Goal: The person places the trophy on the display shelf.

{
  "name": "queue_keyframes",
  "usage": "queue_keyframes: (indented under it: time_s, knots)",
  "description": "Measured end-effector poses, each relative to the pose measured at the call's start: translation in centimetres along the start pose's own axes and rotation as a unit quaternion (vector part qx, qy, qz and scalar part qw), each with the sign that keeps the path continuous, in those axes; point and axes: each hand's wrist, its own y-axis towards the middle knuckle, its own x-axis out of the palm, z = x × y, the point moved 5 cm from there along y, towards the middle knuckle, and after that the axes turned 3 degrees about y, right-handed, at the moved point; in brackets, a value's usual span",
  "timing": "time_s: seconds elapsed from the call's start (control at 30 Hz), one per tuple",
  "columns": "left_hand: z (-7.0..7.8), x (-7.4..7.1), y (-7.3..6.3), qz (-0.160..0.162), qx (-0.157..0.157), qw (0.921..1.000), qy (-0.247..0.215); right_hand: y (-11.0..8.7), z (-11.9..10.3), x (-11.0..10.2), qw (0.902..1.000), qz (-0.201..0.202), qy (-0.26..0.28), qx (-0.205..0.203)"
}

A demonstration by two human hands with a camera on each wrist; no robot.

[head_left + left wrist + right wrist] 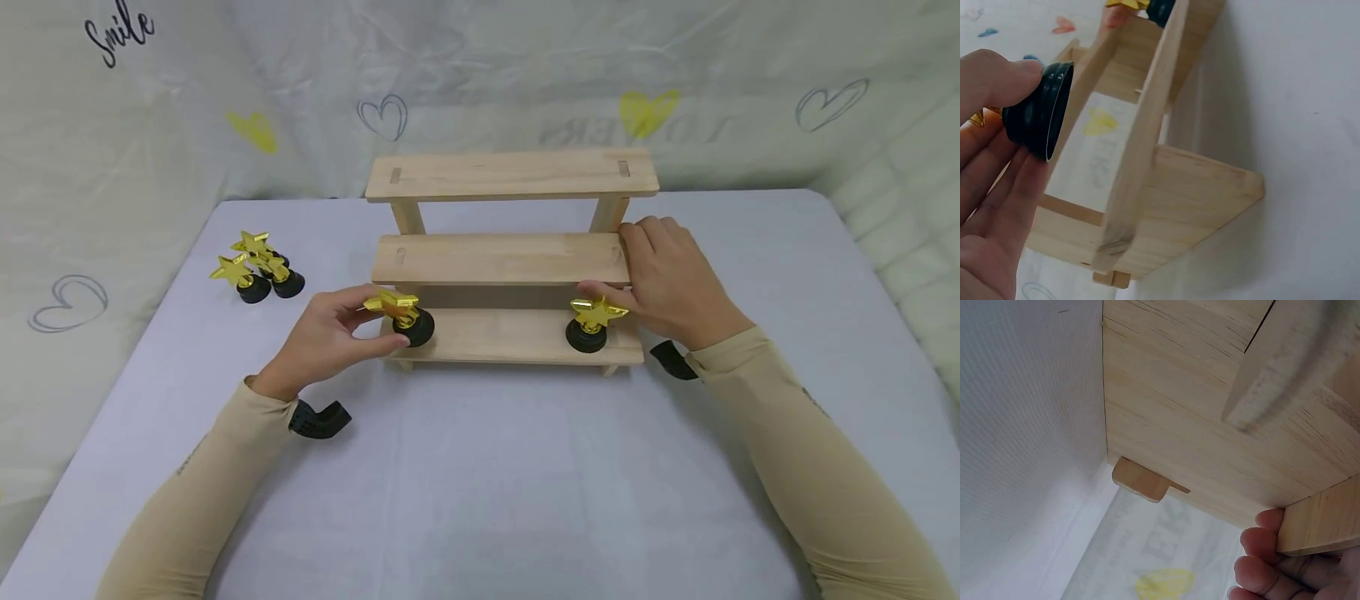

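A small gold star trophy with a black base (414,328) is pinched between the thumb and fingers of my left hand (330,337), over the left end of the bottom step of a three-step wooden rack (501,336). In the left wrist view its dark base (1040,112) is tilted, with the underside showing beside the rack. My right hand (670,279) grips the rack's right end at the middle step, its fingertips (1259,545) curled round the board's edge. Another star trophy (587,336) stands upright on the bottom step's right side, close to the right thumb.
Several more star trophies (255,289) stand grouped on the white-covered table (480,467), left of the rack. A pale curtain printed with hearts (480,75) hangs behind the table. Black wrist mounts (318,419) stick out near both wrists.
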Motion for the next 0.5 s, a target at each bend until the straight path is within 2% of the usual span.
queue_keyframes:
  time_s: [0.17,0.5]
  knots:
    - [-0.6,1.0,0.1,-0.014,-0.005,0.9999,0.000,0.0,-0.1,-0.1,1.0000,0.004,-0.002,-0.004]
    - [-0.7,2.0,0.5,-0.035,-0.003,0.9981,0.052,0.0,-0.1,0.0,1.0000,-0.001,-0.003,0.001]
